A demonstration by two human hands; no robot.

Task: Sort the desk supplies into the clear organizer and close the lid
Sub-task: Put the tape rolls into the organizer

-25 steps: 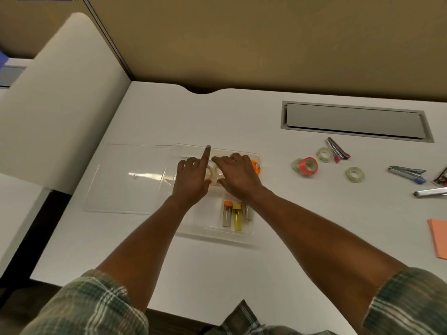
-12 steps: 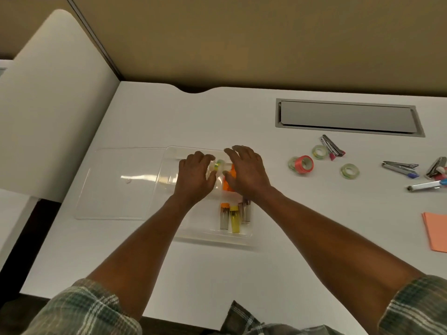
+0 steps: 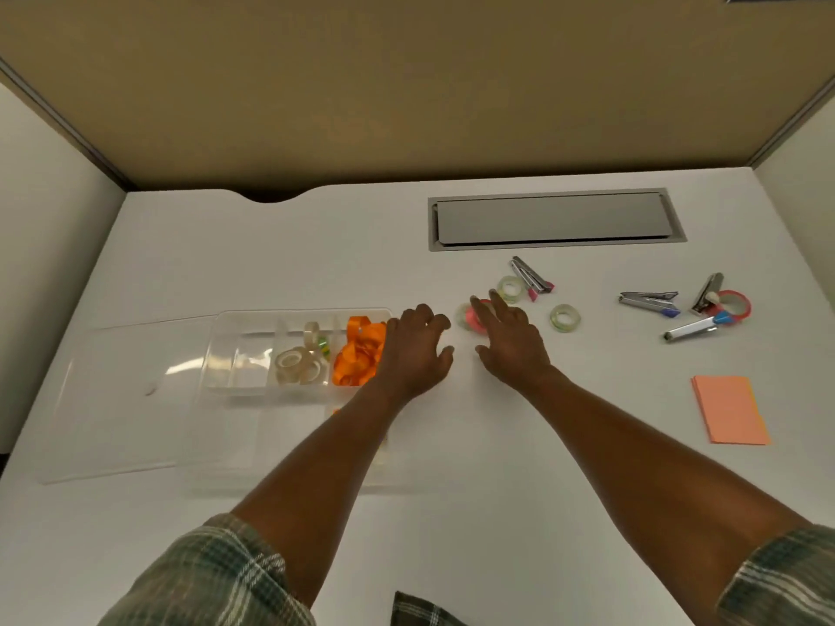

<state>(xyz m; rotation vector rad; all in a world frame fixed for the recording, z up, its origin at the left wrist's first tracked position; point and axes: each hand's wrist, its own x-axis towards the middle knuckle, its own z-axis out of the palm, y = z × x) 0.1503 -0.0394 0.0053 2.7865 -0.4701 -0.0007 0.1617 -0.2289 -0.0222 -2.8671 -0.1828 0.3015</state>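
Observation:
The clear organizer (image 3: 217, 345) lies open at the left of the white desk, its lid (image 3: 113, 399) flat beside it. One compartment holds clear tape rolls (image 3: 298, 363), another an orange ribbon (image 3: 359, 354). My left hand (image 3: 418, 350) hovers just right of the organizer, fingers spread, holding nothing. My right hand (image 3: 510, 341) is open with its fingertips over a pink tape roll (image 3: 470, 316). Two clear tape rolls (image 3: 510, 289) (image 3: 565, 317) and a pink stapler (image 3: 531, 275) lie beyond it.
More staplers (image 3: 648, 302), a pink-rimmed tape roll (image 3: 734, 305) and a pen (image 3: 691, 329) lie at the far right. Orange sticky notes (image 3: 727, 408) sit near the right edge. A grey cable hatch (image 3: 555, 219) is set in the desk's back. Partition walls surround the desk.
Both hands have left the organizer and moved right toward the loose tape rolls. The orange ribbon and clear tapes now lie uncovered in their compartments.

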